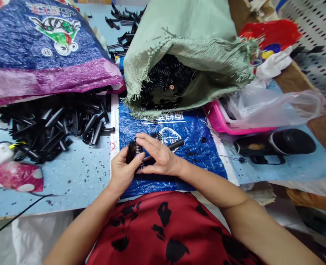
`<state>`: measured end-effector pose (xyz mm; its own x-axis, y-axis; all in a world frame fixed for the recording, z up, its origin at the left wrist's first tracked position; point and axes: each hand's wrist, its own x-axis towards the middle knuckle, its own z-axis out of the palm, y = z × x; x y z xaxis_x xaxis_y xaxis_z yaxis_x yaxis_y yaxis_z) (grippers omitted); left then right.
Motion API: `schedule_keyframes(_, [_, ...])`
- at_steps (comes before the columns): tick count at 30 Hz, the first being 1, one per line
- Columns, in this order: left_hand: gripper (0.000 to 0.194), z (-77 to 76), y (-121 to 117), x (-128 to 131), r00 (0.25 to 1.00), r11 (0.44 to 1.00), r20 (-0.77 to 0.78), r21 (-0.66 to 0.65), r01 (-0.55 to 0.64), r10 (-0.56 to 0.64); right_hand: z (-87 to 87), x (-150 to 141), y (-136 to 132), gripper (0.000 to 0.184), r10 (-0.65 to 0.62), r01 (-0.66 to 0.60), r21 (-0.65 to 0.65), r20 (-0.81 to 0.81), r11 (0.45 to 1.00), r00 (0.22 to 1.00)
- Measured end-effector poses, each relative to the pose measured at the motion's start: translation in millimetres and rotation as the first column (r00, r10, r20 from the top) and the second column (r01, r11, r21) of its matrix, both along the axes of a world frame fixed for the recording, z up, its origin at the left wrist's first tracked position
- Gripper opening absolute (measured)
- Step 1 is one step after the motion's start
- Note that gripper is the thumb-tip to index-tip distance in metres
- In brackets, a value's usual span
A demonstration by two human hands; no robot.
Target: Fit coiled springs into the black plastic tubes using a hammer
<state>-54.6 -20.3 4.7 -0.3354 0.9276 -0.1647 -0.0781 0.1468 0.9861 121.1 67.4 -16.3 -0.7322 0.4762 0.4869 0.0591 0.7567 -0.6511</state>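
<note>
My left hand (121, 171) is closed on a small black plastic piece (131, 151), thumb across its near side. A grid of small light-edged squares covers the face turned to the right. My right hand (163, 154) curves around that gridded face, fingertips at its top edge and thumb low at its bottom, gripping it from the right. A thin tool with a black handle (176, 145) runs behind the right hand, its shaft showing between thumb and fingers; whether the hand holds it or it lies on the blue sheet (207, 158) I cannot tell.
A green woven sack (190, 22) opens toward me with dark small parts inside. Black tubular parts (55, 125) spill from a blue-purple bag (11, 40) at left. At right are a pink tray (218, 117), a clear plastic bag (276, 106) and a black flask (279, 143).
</note>
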Motion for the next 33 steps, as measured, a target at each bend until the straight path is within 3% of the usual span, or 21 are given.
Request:
schedule_keyframes(2, [0.036,0.4,-3,0,1.000,1.000,0.002,-0.020,0.004,-0.004,0.0,2,-3,0.109,-0.001,0.002,0.082,-0.022,0.997,1.000])
schedule_keyframes(5, [0.049,0.0,-4,4,1.000,1.000,-0.021,-0.029,-0.008,0.007,2.0,2,-14,0.115,-0.074,0.078,0.089,-0.045,0.993,0.996])
schedule_keyframes(7, [0.046,-0.7,-4,7,0.999,1.000,-0.033,-0.005,-0.026,0.025,2.6,1,-20,0.118,-0.079,0.082,0.091,-0.035,0.992,0.996])
schedule_keyframes(10, [0.036,-2.3,-4,10,0.992,1.000,0.123,0.015,-0.023,0.021,0.6,1,-26,0.115,-0.084,0.086,0.129,-0.019,0.988,0.996])
schedule_keyframes(14, [0.037,-3.2,-7,5,0.914,0.994,0.405,-0.099,0.048,-0.004,-4.8,0,-29,0.112,-0.098,0.106,0.188,-0.052,0.976,0.994])
schedule_keyframes(20, [0.046,-7.7,-7,-4,0.893,0.976,0.450,-0.199,0.086,0.013,-14.1,-3,-30,0.112,-0.138,0.137,0.215,-0.012,0.967,0.990])
schedule_keyframes(22, [0.047,-13.5,-6,-11,0.939,0.984,0.345,-0.172,0.045,0.017,-18.7,3,-26,0.113,-0.172,0.163,0.227,0.020,0.960,0.985])
schedule_keyframes(23, [0.047,-16.9,-6,-16,0.971,0.991,0.239,-0.132,0.005,0.027,-21.2,8,-24,0.103,-0.198,0.178,0.246,0.057,0.953,0.979])
schedule_keyframes(25, [0.042,-23.1,-5,-32,0.997,0.998,-0.057,-0.012,-0.060,0.059,-25.4,20,-21,0.060,-0.253,0.192,0.303,0.176,0.933,0.951])
schedule_keyframes(27, [0.033,-27.0,-5,-50,0.923,0.999,-0.383,0.042,-0.023,0.037,-26.4,33,-22,0.024,-0.293,0.185,0.358,0.278,0.915,0.915])
schedule_keyframes(29, [0.026,-27.8,-4,-67,0.780,0.996,-0.619,-0.035,0.086,-0.090,-22.4,42,-25,0.016,-0.325,0.215,0.363,0.277,0.907,0.904])
schedule_keyframes(31, [0.026,-26.9,-1,-78,0.655,0.970,-0.715,-0.166,0.178,-0.243,-14.6,43,-26,0.016,-0.359,0.291,0.318,0.181,0.902,0.916])
schedule_keyframes(33, [0.032,-26.0,3,-84,0.612,0.933,-0.704,-0.278,0.229,-0.360,-6.6,37,-25,0.017,-0.382,0.352,0.251,0.080,0.902,0.921])
